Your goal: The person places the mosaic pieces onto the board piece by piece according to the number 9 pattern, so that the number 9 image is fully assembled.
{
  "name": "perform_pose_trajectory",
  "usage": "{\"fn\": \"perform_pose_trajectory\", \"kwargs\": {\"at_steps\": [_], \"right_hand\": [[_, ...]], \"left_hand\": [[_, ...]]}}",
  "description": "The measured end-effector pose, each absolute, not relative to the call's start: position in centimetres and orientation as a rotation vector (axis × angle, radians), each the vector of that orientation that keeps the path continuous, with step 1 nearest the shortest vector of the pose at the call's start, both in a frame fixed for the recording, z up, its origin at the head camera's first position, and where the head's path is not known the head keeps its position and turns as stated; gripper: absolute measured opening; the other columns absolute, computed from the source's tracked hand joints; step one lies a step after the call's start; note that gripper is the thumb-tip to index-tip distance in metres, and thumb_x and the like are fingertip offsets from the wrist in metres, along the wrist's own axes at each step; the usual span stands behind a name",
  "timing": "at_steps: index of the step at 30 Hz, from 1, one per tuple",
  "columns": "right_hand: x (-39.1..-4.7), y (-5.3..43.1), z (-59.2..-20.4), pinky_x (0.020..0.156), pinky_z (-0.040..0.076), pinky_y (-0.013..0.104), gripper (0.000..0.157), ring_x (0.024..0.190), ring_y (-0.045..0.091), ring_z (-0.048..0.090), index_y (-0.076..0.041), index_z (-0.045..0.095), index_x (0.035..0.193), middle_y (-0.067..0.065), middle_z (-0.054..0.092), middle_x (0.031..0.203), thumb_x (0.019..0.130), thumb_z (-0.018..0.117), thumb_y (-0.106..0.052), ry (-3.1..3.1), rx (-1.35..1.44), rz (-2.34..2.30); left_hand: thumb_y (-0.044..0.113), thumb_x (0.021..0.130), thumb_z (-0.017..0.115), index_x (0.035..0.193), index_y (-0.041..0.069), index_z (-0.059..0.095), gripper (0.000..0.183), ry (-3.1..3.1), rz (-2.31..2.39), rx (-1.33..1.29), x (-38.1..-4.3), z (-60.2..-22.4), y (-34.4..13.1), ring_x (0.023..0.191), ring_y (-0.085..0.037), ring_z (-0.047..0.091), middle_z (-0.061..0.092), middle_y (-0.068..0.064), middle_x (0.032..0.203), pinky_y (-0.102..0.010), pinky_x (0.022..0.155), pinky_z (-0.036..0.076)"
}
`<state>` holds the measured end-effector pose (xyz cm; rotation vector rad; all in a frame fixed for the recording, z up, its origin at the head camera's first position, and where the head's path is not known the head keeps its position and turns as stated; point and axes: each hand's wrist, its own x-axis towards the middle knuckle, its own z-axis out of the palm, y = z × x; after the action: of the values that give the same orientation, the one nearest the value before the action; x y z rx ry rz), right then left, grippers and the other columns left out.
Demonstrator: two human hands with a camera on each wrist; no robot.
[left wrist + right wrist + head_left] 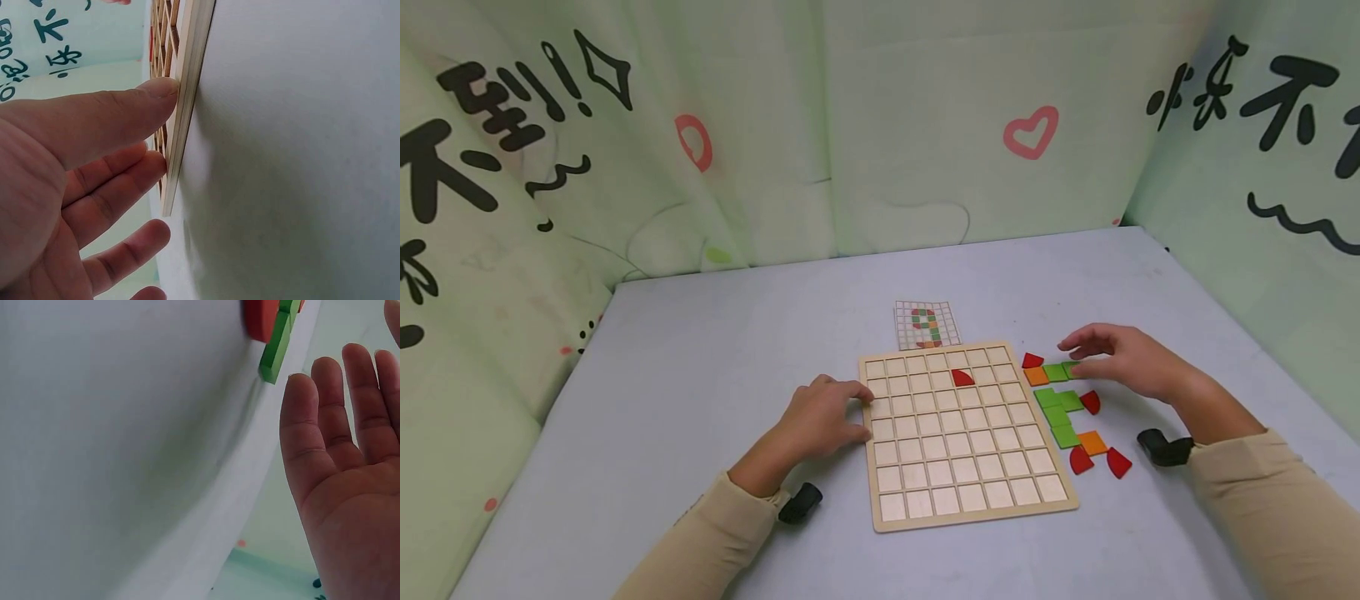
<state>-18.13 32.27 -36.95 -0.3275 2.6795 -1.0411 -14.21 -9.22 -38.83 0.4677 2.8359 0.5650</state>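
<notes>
Grip on left (818, 415), half-spread, touches board (952, 450); right grip (1122, 358), relaxed, hovers near tiles (1055, 372).

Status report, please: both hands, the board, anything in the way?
Left hand touching wooden board, left edge. Right hand near loose pieces, nothing visibly held. One red piece on board. No obstruction visible.
</notes>
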Motion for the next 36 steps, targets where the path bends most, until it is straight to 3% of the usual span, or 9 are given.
{"fn": "perform_pose_trajectory", "kwargs": {"at_steps": [17,30,36], "right_hand": [[-18.6,33.1,-38.3,0.092,0.045,0.043,0.040,0.115,0.035,0.055,0.002,0.060,0.128,0.020,0.061,0.128,0.092,0.069,-0.014,2.657,-0.308,-1.003],[-18.7,32.9,-38.6,0.099,0.041,0.059,0.042,0.117,0.041,0.050,0.005,0.059,0.126,0.025,0.058,0.127,0.089,0.071,-0.010,2.660,-0.266,-0.961],[-19.0,32.7,-38.9,0.100,0.040,0.061,0.043,0.115,0.042,0.050,0.005,0.058,0.126,0.025,0.058,0.126,0.088,0.071,-0.010,2.671,-0.236,-0.919]], "left_hand": [[0.023,0.080,0.085,0.115,0.018,0.072,0.037,2.836,0.581,0.489,-14.2,-38.8,-9.3,0.114,-0.027,0.054,0.070,0.005,0.110,-0.047,0.091,0.043],[0.023,0.080,0.085,0.115,0.019,0.072,0.037,2.830,0.592,0.485,-14.2,-38.8,-9.3,0.112,-0.026,0.054,0.069,0.005,0.109,-0.047,0.091,0.043],[0.023,0.081,0.085,0.115,0.019,0.072,0.037,2.827,0.594,0.480,-14.2,-38.7,-9.3,0.114,-0.027,0.053,0.069,0.005,0.110,-0.047,0.092,0.042]]}}
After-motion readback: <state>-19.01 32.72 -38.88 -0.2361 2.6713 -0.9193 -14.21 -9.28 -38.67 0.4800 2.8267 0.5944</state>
